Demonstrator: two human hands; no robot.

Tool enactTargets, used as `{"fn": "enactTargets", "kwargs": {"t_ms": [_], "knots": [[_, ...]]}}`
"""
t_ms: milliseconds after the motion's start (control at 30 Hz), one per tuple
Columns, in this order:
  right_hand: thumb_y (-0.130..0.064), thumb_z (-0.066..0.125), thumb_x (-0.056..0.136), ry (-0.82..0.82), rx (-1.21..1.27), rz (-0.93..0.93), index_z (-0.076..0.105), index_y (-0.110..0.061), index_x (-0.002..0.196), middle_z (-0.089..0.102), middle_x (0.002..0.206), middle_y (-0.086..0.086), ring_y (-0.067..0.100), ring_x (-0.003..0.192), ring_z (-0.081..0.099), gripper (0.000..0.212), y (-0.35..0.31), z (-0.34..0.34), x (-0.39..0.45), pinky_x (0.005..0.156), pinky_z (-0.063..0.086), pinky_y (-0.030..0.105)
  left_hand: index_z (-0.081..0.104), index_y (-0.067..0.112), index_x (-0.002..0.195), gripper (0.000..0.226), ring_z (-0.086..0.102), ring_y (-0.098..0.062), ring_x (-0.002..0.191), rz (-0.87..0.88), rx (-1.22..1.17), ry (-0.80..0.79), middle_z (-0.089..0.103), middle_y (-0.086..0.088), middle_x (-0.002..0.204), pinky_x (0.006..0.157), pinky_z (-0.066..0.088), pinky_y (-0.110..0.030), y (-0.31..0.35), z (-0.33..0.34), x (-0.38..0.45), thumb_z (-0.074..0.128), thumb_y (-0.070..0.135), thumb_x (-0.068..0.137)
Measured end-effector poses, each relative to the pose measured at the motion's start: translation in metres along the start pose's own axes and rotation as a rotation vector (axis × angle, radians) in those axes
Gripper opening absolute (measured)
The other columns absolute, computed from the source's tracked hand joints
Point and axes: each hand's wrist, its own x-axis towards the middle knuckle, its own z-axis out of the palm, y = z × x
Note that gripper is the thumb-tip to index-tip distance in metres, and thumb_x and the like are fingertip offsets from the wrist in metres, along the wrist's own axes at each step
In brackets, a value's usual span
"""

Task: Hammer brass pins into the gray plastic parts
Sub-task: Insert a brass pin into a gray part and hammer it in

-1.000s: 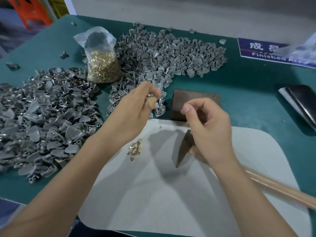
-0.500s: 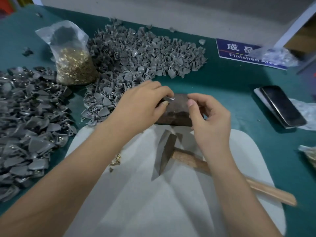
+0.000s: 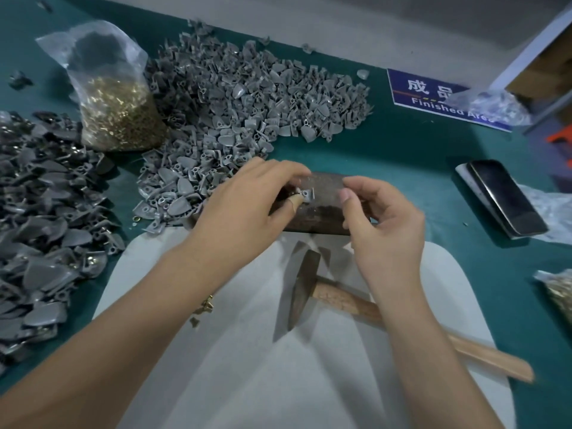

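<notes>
A second before, I had both hands raised over the white mat (image 3: 309,382), the left hand (image 3: 244,212) still beside the heap. By this moment I had brought them forward and down to the dark metal block (image 3: 325,212), and the gray plastic part (image 3: 307,193) sat on its top face, pinched between my left thumb and curled fingers. My right hand (image 3: 380,221) hovered just beside it, thumb and forefinger pressed toward each other; whether they pinched a brass pin I could not tell. I judged this as seating the pin before any strike, since the hammer (image 3: 309,289) lay untouched on the mat, under my right wrist.

By count: one hammer, one block, one part in hand, one phone (image 3: 504,199), one "Finished Area" sign (image 3: 433,97). Two heaps of gray parts, too many to number: the far heap (image 3: 247,97) and the left heap (image 3: 40,212). One full bag of brass pins (image 3: 114,113), a second bag (image 3: 560,289) at the right edge, and a small cluster of loose pins (image 3: 205,305) on the mat.
</notes>
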Motion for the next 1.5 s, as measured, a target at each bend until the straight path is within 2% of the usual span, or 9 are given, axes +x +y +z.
{"fn": "enactTargets", "kwargs": {"t_ms": [200, 333, 500, 767, 867, 1067, 1300, 1400, 1500], "knots": [[-0.016, 0.074, 0.092, -0.025, -0.09, -0.143, 0.075, -0.029, 0.093, 0.07, 0.085, -0.015, 0.004, 0.074, 0.058, 0.013, -0.005, 0.004, -0.003, 0.07, 0.041, 0.013, 0.074, 0.026, 0.108, 0.014, 0.053, -0.013, 0.111, -0.088, -0.058, 0.043, 0.064, 0.012, 0.106, 0.094, 0.047, -0.041, -0.001, 0.001, -0.001, 0.068, 0.03, 0.096], [-0.024, 0.076, 0.091, -0.034, -0.245, -0.195, 0.078, -0.03, 0.098, 0.072, 0.091, -0.021, 0.012, 0.09, 0.058, 0.009, -0.005, 0.01, -0.003, 0.079, 0.042, 0.02, 0.076, 0.03, 0.107, 0.015, 0.052, -0.012, 0.108, -0.087, -0.049, 0.059, 0.064, 0.015, 0.102, 0.089, 0.048, -0.042, 0.0, -0.001, -0.003, 0.07, 0.032, 0.093], [-0.022, 0.079, 0.091, -0.017, -0.414, -0.335, 0.081, -0.025, 0.095, 0.069, 0.101, -0.009, 0.025, 0.098, 0.051, 0.006, -0.008, 0.019, -0.001, 0.09, 0.03, 0.014, 0.077, 0.032, 0.105, 0.015, 0.053, -0.011, 0.106, -0.105, -0.095, 0.079, 0.064, 0.015, 0.101, 0.086, 0.05, -0.044, 0.0, 0.002, -0.005, 0.072, 0.033, 0.091], [-0.025, 0.076, 0.092, -0.025, -0.46, -0.271, 0.081, -0.029, 0.093, 0.064, 0.087, -0.008, 0.025, 0.092, 0.048, 0.007, -0.005, 0.023, -0.002, 0.083, 0.035, 0.02, 0.078, 0.035, 0.1, 0.012, 0.055, -0.009, 0.106, -0.133, -0.144, 0.08, 0.064, 0.017, 0.099, 0.088, 0.05, -0.043, -0.004, 0.004, -0.003, 0.073, 0.04, 0.09], [-0.026, 0.076, 0.092, -0.038, -0.474, -0.254, 0.082, -0.03, 0.092, 0.063, 0.083, -0.009, 0.024, 0.09, 0.047, 0.007, -0.007, 0.021, -0.002, 0.081, 0.04, 0.031, 0.078, 0.034, 0.099, 0.012, 0.055, -0.009, 0.106, -0.129, -0.15, 0.074, 0.065, 0.017, 0.099, 0.088, 0.05, -0.043, -0.005, 0.005, -0.003, 0.073, 0.04, 0.09], [-0.034, 0.071, 0.093, -0.302, -0.777, -0.248, 0.08, -0.037, 0.087, 0.063, 0.081, -0.011, 0.022, 0.088, 0.039, 0.011, -0.038, 0.013, 0.024, 0.079, 0.039, 0.041, 0.079, 0.035, 0.098, 0.011, 0.054, -0.01, 0.105, -0.121, -0.113, 0.088, 0.065, 0.017, 0.099, 0.086, 0.05, -0.045, -0.006, 0.003, -0.002, 0.074, 0.038, 0.089], [-0.027, 0.058, 0.1, -0.456, -1.17, -0.293, 0.075, -0.03, 0.1, 0.059, 0.095, -0.008, 0.017, 0.093, 0.024, 0.017, -0.07, 0.023, 0.032, 0.077, 0.02, 0.029, 0.08, 0.028, 0.1, 0.016, 0.056, -0.017, 0.102, -0.094, -0.105, 0.075, 0.067, 0.012, 0.1, 0.084, 0.051, -0.046, -0.007, 0.002, -0.001, 0.072, 0.035, 0.088], [-0.019, 0.063, 0.096, -0.475, -1.239, -0.355, 0.073, -0.027, 0.099, 0.054, 0.091, -0.005, 0.021, 0.101, 0.036, 0.013, -0.074, 0.028, 0.035, 0.076, 0.02, 0.03, 0.08, 0.027, 0.101, 0.014, 0.057, -0.02, 0.103, -0.081, -0.098, 0.057, 0.067, 0.01, 0.1, 0.084, 0.05, -0.047, -0.008, 0.002, -0.001, 0.074, 0.029, 0.089], [-0.03, 0.063, 0.097, -0.503, -1.11, -0.307, 0.077, -0.035, 0.099, 0.061, 0.093, -0.007, 0.02, 0.101, 0.045, 0.014, -0.067, 0.019, 0.039, 0.074, 0.028, 0.031, 0.08, 0.028, 0.099, 0.011, 0.056, -0.017, 0.103, -0.097, -0.109, 0.074, 0.067, 0.012, 0.1, 0.086, 0.05, -0.046, -0.007, 0.002, -0.001, 0.075, 0.03, 0.089]]}}
